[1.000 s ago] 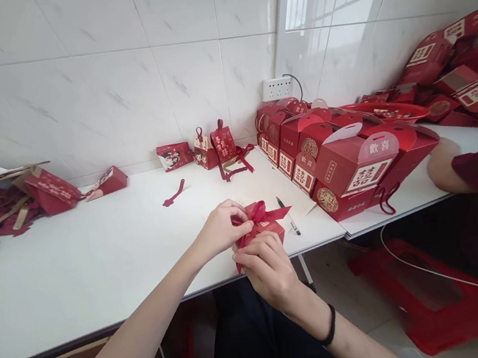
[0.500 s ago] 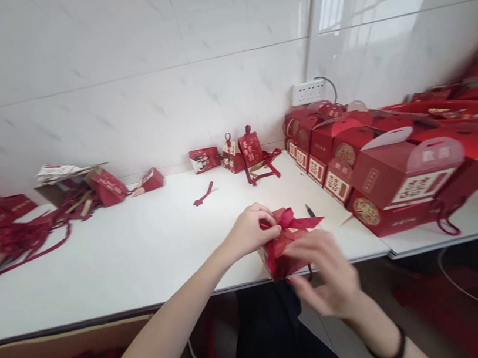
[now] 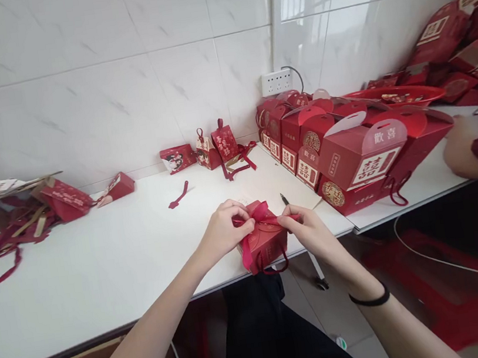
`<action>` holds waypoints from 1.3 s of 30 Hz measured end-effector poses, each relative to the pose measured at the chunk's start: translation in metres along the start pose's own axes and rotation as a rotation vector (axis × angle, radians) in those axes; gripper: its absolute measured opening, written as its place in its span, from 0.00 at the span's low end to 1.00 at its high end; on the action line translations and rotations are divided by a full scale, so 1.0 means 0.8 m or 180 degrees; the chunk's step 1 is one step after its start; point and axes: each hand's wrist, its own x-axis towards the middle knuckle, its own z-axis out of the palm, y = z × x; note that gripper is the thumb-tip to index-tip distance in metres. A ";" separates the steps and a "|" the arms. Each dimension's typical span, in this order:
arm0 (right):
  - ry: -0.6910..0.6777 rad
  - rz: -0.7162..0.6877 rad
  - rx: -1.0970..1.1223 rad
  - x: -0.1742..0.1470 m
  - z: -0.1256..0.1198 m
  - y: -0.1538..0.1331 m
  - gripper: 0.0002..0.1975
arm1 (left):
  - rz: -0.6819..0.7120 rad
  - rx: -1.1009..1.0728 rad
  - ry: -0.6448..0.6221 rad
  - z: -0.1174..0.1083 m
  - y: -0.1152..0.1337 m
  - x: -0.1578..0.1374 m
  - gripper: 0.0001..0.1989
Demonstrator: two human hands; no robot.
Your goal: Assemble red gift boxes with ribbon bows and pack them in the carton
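The left hand (image 3: pixel 227 228) is pinching the ribbon (image 3: pixel 262 212) on top of the box (image 3: pixel 267 248), its grip closing thumb against fingers. The right hand (image 3: pixel 305 226) is holding the ribbon's right end in an equally tight grip between thumb and finger. The box is sitting at the front edge of the worktop (image 3: pixel 136 270), between the hands, with a cord (image 3: pixel 278 270) hanging at its near side. A pen (image 3: pixel 284 199) is lying just behind the right hand. Larger boxes (image 3: pixel 358 156) are standing stacked to the right, and a strip (image 3: pixel 179 195) is lying farther back, left of the box.
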 end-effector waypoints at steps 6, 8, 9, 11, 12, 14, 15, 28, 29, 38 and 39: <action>0.0014 0.0044 -0.0202 -0.015 -0.006 -0.002 0.13 | 0.0008 0.0067 -0.0022 0.000 0.000 0.000 0.06; -0.0109 0.0002 -0.0305 -0.020 -0.011 -0.001 0.14 | 0.0011 0.0043 -0.0047 0.000 -0.001 0.000 0.06; -0.0150 -0.0043 -0.0341 -0.021 -0.015 -0.001 0.14 | 0.0018 0.0027 -0.0051 -0.001 -0.001 0.000 0.07; 0.0026 -0.0177 -0.0349 -0.018 -0.025 -0.003 0.15 | 0.0013 -0.0010 -0.0059 -0.003 -0.002 0.000 0.08; 0.0226 -0.0262 -0.0341 -0.013 -0.030 -0.005 0.15 | -0.0005 -0.0040 -0.0078 -0.004 -0.002 0.000 0.08; 0.0561 -0.0444 -0.0392 0.002 -0.038 -0.010 0.15 | -0.0047 -0.0122 -0.0119 -0.006 -0.002 0.001 0.09; 0.0549 -0.0535 -0.0465 0.013 -0.040 -0.013 0.15 | -0.0051 -0.0155 -0.0140 -0.007 -0.003 0.001 0.09; -0.1046 -0.1016 -0.0945 0.064 -0.020 -0.012 0.08 | 0.0117 -0.0144 -0.0008 0.000 -0.005 -0.002 0.06; -0.1056 -0.1007 -0.0898 0.064 -0.021 -0.012 0.10 | 0.0121 -0.0150 -0.0007 0.000 -0.005 -0.002 0.06; -0.1287 -0.1055 -0.0592 0.070 -0.022 -0.023 0.10 | 0.0178 -0.0125 0.0000 0.001 -0.007 -0.003 0.05; -0.1270 -0.1031 -0.0533 0.070 -0.021 -0.024 0.10 | 0.0172 -0.0115 0.0001 0.001 -0.006 -0.002 0.05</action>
